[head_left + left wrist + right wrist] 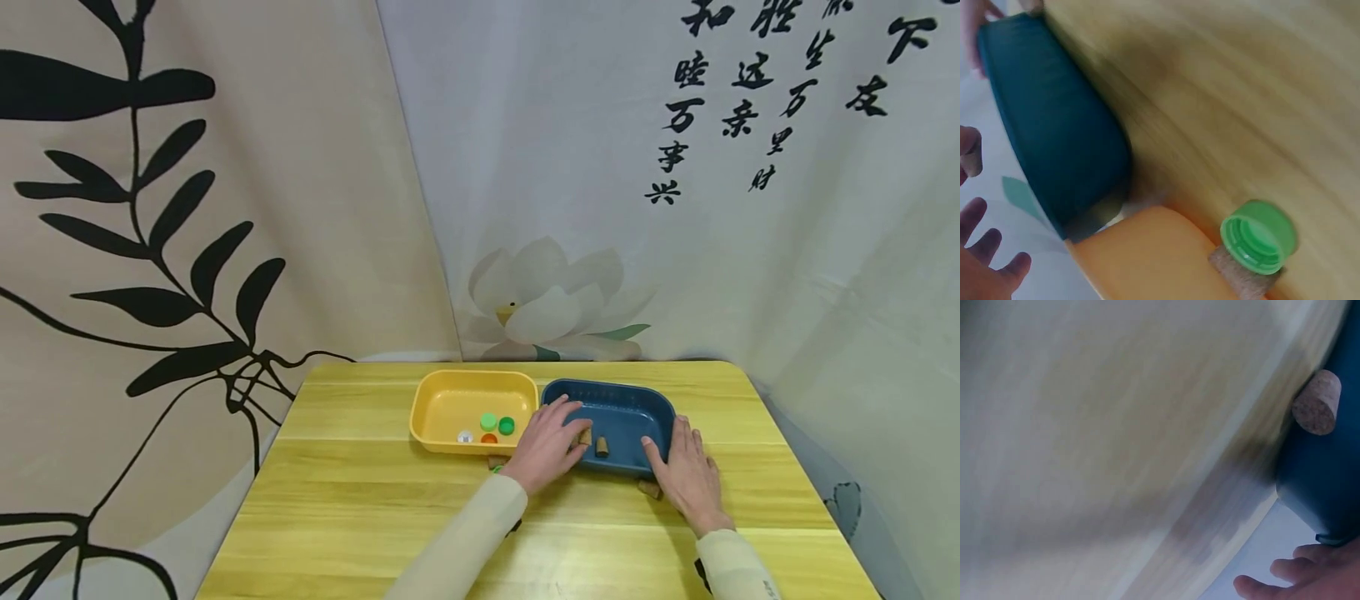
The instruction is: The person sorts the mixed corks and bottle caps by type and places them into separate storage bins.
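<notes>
The left hand [546, 448] pinches a brown tapered cork [585, 437] over a dark-blue rounded rectangular tray [633, 410]; the right hand [692, 483], fingers extended, touches its four o'clock edge. A second cork [602, 447] lies inside toward six; a yellow rounded rectangular tray [448, 402] sits at nine.

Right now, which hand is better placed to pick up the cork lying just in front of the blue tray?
Probably the right hand: it rests at the blue tray's right end, close to that cork, while the left hand holds another cork.
</notes>
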A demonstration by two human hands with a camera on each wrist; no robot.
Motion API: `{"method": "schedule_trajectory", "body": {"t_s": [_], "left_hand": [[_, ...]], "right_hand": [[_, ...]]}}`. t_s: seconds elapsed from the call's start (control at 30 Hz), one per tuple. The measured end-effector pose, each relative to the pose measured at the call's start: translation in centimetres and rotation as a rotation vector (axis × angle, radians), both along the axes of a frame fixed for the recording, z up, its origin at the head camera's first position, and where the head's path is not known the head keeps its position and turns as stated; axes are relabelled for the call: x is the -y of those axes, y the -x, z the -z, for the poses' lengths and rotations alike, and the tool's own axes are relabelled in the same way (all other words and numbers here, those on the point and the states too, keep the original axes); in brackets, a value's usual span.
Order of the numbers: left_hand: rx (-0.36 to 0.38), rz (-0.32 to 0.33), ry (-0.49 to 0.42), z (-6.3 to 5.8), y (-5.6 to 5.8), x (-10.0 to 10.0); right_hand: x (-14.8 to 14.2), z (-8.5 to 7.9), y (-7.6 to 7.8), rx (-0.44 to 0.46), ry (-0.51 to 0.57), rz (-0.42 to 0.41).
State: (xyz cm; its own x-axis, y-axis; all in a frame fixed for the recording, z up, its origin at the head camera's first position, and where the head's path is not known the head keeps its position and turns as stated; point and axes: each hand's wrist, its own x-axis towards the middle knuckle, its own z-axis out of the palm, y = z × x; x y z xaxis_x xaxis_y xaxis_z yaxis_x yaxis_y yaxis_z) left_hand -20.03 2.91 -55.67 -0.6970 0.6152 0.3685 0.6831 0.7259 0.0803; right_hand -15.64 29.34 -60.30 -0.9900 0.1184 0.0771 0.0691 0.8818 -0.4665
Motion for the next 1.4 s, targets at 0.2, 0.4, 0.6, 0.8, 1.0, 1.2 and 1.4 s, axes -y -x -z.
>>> {"method": "schedule_trajectory", "body": {"t_s": [0.2, 0.4, 0.6, 0.8, 1.0, 1.2, 1.4], "left_hand": [[0.016, -0.075, 0.097, 0.8, 1.8, -1.4], [0.062, -0.186, 0.14, 0.8, 2.2, -2.4], [0.055, -0.232, 0.101, 0.4, 1.2, -2.7], [0.025, -0.154, 0.048, 0.1, -0.9, -1.8], [0.003, -0.073, 0.065, 0.6, -2.8, 0.2], [0.004, -0.049, 0.065, 1.4, -4.0, 3.0], [0.015, -0.036, 0.047, 2.2, -4.7, 5.8]], "right_hand": [[0.2, 0.3, 0.1, -0.008, -0.002, -0.004], [0.4, 0.2, 0.2, -0.005, 0.005, 0.0], [0.5, -0.1, 0.4, -0.006, 0.002, 0.001], [0.3, -0.1, 0.4, -0.017, -0.002, -0.002], [-0.1, 0.0, 0.2, -0.01, 0.001, -0.009], [-0.1, 0.0, 0.1, -0.005, 0.002, -0.013], [-0.1, 0.1, 0.0, -0.001, 0.009, -0.015]]}}
